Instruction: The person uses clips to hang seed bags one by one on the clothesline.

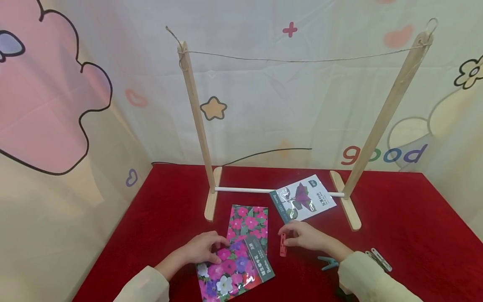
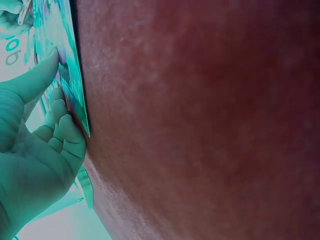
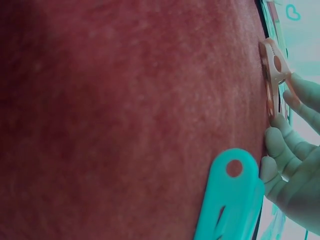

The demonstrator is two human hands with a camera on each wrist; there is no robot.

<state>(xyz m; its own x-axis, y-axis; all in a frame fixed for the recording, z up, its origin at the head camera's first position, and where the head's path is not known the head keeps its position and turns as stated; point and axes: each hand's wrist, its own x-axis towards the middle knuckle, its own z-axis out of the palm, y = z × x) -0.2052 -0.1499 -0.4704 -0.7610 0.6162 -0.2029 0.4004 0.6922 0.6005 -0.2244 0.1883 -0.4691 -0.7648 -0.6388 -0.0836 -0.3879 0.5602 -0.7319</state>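
Stand [image 1: 390, 109], wooden, two uprights, joined low down by a white rod [image 1: 241, 190]; upright, seemingly finished as a fitting. String [image 1: 302, 61], tied between the post tops, slightly slack; no packet or peg on it. Worktop [image 1: 151, 218], red-covered, bearing the stand and all loose items. Petunia packet [image 1: 234, 268], mixed pink, violet and white blooms, dark band at one end; at the front, turned askew, overlapping the lower part of the pink-flower packet [image 1: 247, 222]. White packet [image 1: 303, 199], purple bloom; lying aslant across the rod, near the stand's right foot. Red peg [image 1: 283, 245], one, just beside the two overlapping packets, touching neither. Blue peg [image 1: 329, 262], one, loose, near the right wrist. Pale peg [image 1: 379, 260], perhaps one of a pair, loose, farther right, partly behind the sleeve. Left hand [image 1: 200, 249]: fingers bent, thumb on the printed face, pinching the petunia packet at its left side. Right hand [image 1: 302, 235]: thumb and fingers nearly closed about the red peg; whether the peg is lifted off the cloth cannot be told. Progress, as judged: early; stand and string in place, one packet and one peg taken hold of. Outstanding, as judged: all pegging of packets to string, three of three.
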